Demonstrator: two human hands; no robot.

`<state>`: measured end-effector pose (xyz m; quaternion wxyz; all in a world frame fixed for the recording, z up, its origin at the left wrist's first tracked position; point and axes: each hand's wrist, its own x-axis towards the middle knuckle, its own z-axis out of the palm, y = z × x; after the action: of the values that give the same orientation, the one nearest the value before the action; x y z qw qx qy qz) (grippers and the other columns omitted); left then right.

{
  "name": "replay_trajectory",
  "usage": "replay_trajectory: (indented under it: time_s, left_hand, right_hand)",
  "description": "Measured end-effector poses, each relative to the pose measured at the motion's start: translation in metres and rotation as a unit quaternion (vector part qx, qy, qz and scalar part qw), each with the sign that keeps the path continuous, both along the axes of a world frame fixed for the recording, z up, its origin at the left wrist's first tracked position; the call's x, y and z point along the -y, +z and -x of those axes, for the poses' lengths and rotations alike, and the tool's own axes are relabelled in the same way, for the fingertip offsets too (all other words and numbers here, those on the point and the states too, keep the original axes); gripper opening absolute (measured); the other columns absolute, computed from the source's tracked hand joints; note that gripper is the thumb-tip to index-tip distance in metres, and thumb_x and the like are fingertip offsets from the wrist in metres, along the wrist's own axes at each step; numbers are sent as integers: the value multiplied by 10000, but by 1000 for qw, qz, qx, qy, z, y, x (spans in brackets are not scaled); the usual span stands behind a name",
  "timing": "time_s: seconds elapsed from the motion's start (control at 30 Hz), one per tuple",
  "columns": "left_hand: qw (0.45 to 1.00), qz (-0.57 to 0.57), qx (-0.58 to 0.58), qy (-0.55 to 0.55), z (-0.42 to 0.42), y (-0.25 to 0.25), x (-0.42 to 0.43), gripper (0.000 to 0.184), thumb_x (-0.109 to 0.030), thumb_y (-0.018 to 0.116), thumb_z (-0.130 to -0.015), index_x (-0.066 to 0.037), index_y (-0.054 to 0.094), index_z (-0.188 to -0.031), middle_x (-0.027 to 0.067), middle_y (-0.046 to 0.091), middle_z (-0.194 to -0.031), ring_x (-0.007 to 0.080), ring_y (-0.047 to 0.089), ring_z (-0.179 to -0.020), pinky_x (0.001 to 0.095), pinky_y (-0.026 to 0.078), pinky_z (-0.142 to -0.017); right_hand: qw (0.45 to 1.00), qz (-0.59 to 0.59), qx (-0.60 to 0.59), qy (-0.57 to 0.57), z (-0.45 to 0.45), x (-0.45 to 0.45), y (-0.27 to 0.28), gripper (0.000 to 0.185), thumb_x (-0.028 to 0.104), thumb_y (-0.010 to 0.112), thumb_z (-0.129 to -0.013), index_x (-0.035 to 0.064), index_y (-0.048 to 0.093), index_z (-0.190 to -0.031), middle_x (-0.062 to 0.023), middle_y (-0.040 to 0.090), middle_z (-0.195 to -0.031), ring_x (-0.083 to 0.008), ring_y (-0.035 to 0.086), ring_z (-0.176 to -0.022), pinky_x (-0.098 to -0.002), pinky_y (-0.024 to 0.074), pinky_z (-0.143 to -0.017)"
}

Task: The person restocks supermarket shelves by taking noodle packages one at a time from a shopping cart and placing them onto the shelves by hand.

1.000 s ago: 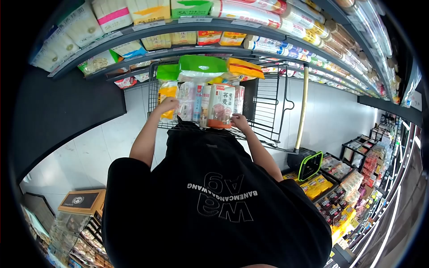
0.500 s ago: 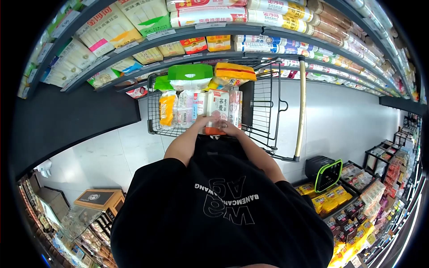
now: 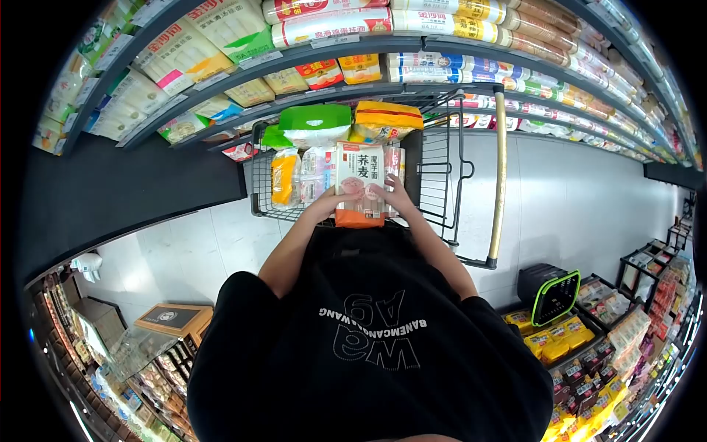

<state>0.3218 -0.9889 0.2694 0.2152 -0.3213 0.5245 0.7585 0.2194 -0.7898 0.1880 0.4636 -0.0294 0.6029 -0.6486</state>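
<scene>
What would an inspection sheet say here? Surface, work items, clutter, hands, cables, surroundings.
Surface: wire shopping cart on a pale tiled floor.
Work item: white buckwheat konjac noodle packet with an orange lower end, held over the cart's near side.
Clutter: green-and-white bag, yellow bag with red stripe and orange-and-white bag, all in the cart.
Hands: left hand and right hand grip the packet from opposite sides.
Cables: nothing seen.
Surroundings: stocked noodle shelves ahead; black basket with green rim behind, right.
</scene>
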Motion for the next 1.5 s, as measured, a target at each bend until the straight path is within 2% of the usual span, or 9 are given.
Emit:
replay_trajectory:
  time_s: [0.23,0.5,0.57,0.8,0.93,1.03,1.17,1.37,1.5]
  left_hand:
    - [998,-45,17,35,-26,62,2,546,-127,712,-859,4,468,-1329,108,606,-1216,210,624,-1079,346,544,-892]
    - [949,-251,-189,-9,-30,114,-7,715,-97,723,-795,4,375,-1411,145,515,-1357,284,513,-1252,438,413,-1059]
    - [930,-310,-197,-4,-34,128,-3,766,-143,744,-777,7,360,-1422,164,516,-1362,301,509,-1258,458,390,-1075]
    - [874,-387,-292,-38,-36,173,14,729,-404,632,-844,9,397,-1396,227,573,-1255,322,628,-1079,388,535,-848]
    - [831,-434,-332,-106,-25,202,40,754,-518,549,-885,-7,381,-1414,245,560,-1261,320,647,-1037,368,570,-754]
    - [912,-281,-298,33,-50,257,63,758,-558,501,-918,-45,342,-1452,200,532,-1329,299,650,-1039,362,590,-699]
    - [874,-101,-449,156,-52,290,88,850,-680,243,-932,-61,194,-1513,111,269,-1555,296,264,-1430,514,225,-1144]
    - [812,104,-497,286,2,386,115,465,-190,474,-1020,-6,301,-1411,117,497,-1322,152,521,-1165,290,453,-956]
    - [876,66,-437,193,23,449,145,587,-321,572,-977,22,341,-1393,123,566,-1236,153,611,-1064,269,523,-845]
  right_hand:
    - [941,251,225,-2,35,16,119,462,280,585,-962,8,498,-1325,-120,613,-1248,-221,609,-1122,-354,495,-955]
    - [830,500,238,64,57,58,224,963,777,399,-837,87,287,-1498,-188,416,-1458,-372,452,-1302,-511,419,-1046]
    - [894,394,210,45,53,76,256,730,605,423,-932,142,329,-1489,-162,422,-1466,-363,508,-1261,-485,461,-1018]
    - [690,583,415,104,6,131,233,595,458,534,-918,79,462,-1372,-210,648,-1050,-367,657,-877,-531,543,-799]
    - [882,384,227,-149,-1,133,303,484,379,527,-966,59,484,-1327,-176,615,-1191,-351,600,-1095,-525,489,-947]
    - [872,442,128,-170,12,137,345,500,313,552,-969,34,439,-1369,-176,564,-1301,-319,572,-1171,-476,460,-1010]
    - [854,427,20,-297,17,150,425,500,275,551,-979,2,410,-1373,-150,554,-1302,-279,552,-1200,-424,468,-1004]
    - [761,600,-53,-240,-24,166,496,652,386,550,-967,13,316,-1448,-157,478,-1399,-294,438,-1324,-439,374,-1092]
    - [687,583,-410,-142,-5,167,494,955,576,672,-805,57,250,-1486,-115,403,-1455,-253,386,-1349,-432,334,-1113]
